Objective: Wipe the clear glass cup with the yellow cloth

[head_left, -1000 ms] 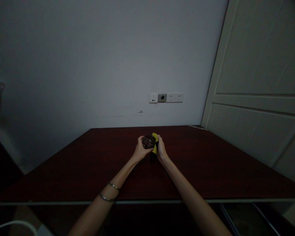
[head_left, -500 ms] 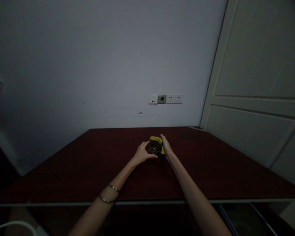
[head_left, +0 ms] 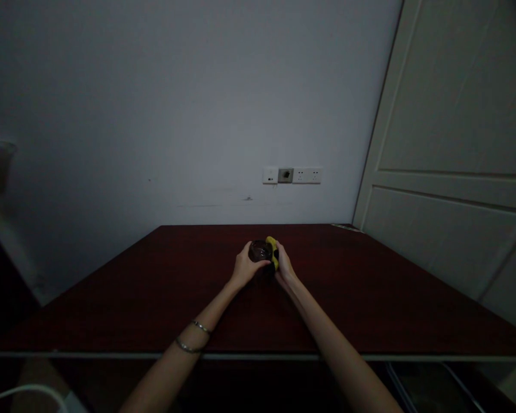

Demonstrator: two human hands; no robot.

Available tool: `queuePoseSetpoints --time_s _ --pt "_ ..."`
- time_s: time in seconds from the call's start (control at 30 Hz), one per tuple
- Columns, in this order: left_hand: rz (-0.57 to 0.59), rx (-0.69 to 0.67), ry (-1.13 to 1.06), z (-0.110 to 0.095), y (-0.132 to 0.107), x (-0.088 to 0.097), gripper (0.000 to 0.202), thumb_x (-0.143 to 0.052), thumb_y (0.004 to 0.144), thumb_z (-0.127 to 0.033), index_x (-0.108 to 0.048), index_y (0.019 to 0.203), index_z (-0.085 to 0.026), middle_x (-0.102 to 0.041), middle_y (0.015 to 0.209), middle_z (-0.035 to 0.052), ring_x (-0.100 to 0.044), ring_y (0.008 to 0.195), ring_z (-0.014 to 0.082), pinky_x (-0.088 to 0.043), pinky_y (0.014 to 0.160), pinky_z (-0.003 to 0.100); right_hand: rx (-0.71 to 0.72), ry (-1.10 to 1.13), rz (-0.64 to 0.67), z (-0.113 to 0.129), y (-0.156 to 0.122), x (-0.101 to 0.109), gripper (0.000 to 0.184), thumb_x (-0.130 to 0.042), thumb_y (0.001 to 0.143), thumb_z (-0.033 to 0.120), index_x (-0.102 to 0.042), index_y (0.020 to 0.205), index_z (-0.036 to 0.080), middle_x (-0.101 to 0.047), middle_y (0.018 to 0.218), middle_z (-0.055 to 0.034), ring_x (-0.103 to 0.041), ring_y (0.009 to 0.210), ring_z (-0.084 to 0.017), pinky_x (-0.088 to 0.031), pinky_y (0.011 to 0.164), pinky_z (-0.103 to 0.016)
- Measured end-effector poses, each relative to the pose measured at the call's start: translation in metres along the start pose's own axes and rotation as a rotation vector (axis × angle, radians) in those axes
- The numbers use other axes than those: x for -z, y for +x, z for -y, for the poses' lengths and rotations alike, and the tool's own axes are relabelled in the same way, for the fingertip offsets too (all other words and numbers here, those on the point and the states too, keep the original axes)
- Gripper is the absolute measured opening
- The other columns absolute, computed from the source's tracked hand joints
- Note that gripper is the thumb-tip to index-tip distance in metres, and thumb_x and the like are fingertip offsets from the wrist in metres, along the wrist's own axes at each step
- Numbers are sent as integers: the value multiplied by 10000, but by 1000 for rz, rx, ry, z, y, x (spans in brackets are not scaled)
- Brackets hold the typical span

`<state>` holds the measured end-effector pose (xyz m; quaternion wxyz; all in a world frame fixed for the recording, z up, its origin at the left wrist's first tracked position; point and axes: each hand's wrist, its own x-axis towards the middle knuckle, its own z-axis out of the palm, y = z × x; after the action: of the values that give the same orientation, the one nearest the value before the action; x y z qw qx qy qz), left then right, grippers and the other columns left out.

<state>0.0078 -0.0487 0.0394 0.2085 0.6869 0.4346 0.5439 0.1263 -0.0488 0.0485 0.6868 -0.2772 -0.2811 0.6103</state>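
Pinching bowl (head_left: 259,252) from its left side in curved left grip (head_left: 243,268) | cupping yellow-and-black object (head_left: 272,241) against bowl's right side in right grip (head_left: 285,267) | reaching far and inward with forearms (head_left: 327,328) nearly straight, over middle of desk (head_left: 172,287) | showing round, dark, see-through bowl; soft-looking object; smooth dark-red desk; shiny bangles (head_left: 188,346) at left

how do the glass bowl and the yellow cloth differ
The glass bowl is dark, round and shiny; the yellow cloth is brighter, with black parts, and looks bent. The left hand holds the glass bowl, the right hand the yellow cloth. Both are held close together.
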Motion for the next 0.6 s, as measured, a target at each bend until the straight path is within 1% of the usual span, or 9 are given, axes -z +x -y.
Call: queuePoseSetpoints --time_s 0.07,0.13,0.27,0.37,0.47,0.6 --pt "-21 10 -29 4 2 0 743 -758 497 -347 -462 1155 -169 -584 1092 96 -523 1046 245 -376 927 394 11 11 2 -2 -2 -2 185 -486 748 305 -630 819 212 -685 755 23 -618 724 -141 -485 689 -238" --pt "-4 -7 -75 5 2 1 763 -758 503 -326 -441 1178 -169 -570 1120 99 -505 1077 242 -356 951 396 7 4 1 -2 -1 -2 185 -484 750 304 -626 816 206 -684 742 22 -618 708 -141 -486 678 -239" --pt "71 -81 -171 3 -1 0 764 -736 554 -307 -391 1223 -177 -515 1206 98 -451 1147 226 -306 999 388 -64 7 21 4 0 2 249 -460 766 365 -630 830 194 -690 742 -6 -631 724 -164 -492 683 -263" --pt "138 -127 -234 2 -3 -1 794 -726 578 -297 -342 1265 -186 -439 1288 110 -394 1200 222 -271 1022 382 -130 14 28 10 -2 4 307 -429 781 409 -632 827 183 -688 701 -29 -640 707 -185 -499 676 -287" --pt "190 -173 -243 0 -5 -1 820 -720 593 -293 -304 1295 -207 -359 1349 117 -335 1241 230 -229 1041 391 -173 -11 20 14 -3 5 339 -406 790 426 -630 801 172 -676 643 -40 -640 669 -194 -501 656 -298" --pt "217 -201 -232 -8 -8 2 836 -714 602 -291 -278 1311 -214 -323 1368 119 -311 1254 230 -214 1046 394 -193 -65 65 14 2 12 374 -401 781 469 -625 757 171 -657 595 -44 -627 605 -190 -498 613 -293"
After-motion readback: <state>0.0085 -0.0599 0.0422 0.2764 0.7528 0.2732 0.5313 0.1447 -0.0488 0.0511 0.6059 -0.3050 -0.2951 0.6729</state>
